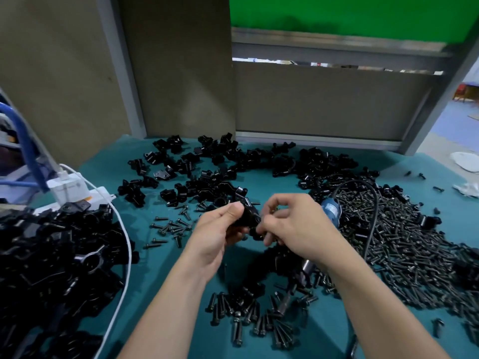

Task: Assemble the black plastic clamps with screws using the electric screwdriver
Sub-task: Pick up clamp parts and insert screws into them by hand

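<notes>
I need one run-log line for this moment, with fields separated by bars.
left hand: holds black clamp | right hand: pinches end of black clamp | electric screwdriver: lying among screws, not held

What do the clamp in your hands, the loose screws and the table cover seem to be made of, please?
Clamp: glossy black moulded plastic, by its smooth sheen. Screws: probably dark-coated metal, given dull glints on heads. Table cover: matt teal, perhaps fabric or soft mat; texture too blurred to tell.

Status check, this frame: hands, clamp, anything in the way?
Left hand grips black clamp. Right hand pinches its end. Electric screwdriver lies idle beneath right wrist. Nothing blocking.
</notes>
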The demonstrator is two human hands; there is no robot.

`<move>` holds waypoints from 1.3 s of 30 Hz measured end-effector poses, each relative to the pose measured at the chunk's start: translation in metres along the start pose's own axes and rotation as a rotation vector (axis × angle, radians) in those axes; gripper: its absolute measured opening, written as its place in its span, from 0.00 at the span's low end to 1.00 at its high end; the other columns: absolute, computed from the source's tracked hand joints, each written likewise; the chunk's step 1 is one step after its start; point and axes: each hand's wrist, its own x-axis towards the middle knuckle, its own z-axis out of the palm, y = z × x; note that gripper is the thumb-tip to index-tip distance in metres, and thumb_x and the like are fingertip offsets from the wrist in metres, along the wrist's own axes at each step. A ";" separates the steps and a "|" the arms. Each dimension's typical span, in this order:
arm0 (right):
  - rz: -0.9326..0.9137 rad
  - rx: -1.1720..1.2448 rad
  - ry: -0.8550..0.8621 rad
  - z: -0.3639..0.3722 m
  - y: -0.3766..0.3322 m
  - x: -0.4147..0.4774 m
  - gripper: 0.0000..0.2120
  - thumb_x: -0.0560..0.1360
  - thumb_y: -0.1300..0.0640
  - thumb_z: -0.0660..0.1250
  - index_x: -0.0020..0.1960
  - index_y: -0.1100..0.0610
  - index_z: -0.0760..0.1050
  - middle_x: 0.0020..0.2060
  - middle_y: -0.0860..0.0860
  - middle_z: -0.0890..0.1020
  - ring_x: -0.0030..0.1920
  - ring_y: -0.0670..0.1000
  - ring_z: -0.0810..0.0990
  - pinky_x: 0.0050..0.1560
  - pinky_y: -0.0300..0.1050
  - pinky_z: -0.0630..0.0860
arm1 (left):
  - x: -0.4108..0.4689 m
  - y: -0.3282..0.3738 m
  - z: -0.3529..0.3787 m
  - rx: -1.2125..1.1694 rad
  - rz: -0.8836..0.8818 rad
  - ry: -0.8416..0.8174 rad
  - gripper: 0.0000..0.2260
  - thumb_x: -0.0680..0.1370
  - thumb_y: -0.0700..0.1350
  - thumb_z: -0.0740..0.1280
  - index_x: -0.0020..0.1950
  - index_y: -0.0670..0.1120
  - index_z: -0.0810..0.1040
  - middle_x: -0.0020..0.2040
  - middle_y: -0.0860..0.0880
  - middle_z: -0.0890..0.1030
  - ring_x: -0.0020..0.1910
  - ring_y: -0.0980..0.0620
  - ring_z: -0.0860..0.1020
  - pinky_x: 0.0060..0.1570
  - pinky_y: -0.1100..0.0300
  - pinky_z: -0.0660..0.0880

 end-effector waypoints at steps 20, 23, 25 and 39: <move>-0.036 0.283 0.262 0.028 0.006 0.038 0.09 0.75 0.60 0.75 0.41 0.46 0.85 0.30 0.45 0.85 0.32 0.43 0.84 0.34 0.34 0.76 | 0.011 -0.006 -0.003 -0.124 0.086 0.043 0.24 0.69 0.54 0.75 0.61 0.44 0.86 0.55 0.43 0.86 0.50 0.47 0.79 0.56 0.53 0.75; -0.041 0.249 0.302 0.026 0.008 0.038 0.10 0.75 0.60 0.74 0.41 0.46 0.86 0.32 0.43 0.86 0.33 0.42 0.84 0.35 0.34 0.79 | 0.010 -0.004 -0.002 -0.135 0.079 0.029 0.21 0.67 0.53 0.76 0.57 0.46 0.88 0.54 0.46 0.87 0.45 0.53 0.80 0.44 0.64 0.79; -0.065 0.244 0.323 0.025 0.009 0.039 0.09 0.76 0.59 0.74 0.43 0.46 0.86 0.33 0.42 0.85 0.34 0.42 0.83 0.34 0.35 0.78 | 0.009 -0.005 0.000 -0.117 0.088 0.048 0.20 0.66 0.53 0.76 0.56 0.47 0.88 0.53 0.47 0.87 0.43 0.55 0.81 0.41 0.65 0.79; -0.090 0.275 0.142 0.015 0.018 0.043 0.10 0.79 0.57 0.71 0.39 0.53 0.82 0.31 0.51 0.85 0.28 0.48 0.75 0.34 0.46 0.74 | 0.012 -0.010 -0.001 0.028 0.117 0.083 0.11 0.72 0.41 0.76 0.53 0.53 0.87 0.50 0.49 0.89 0.44 0.56 0.84 0.46 0.64 0.81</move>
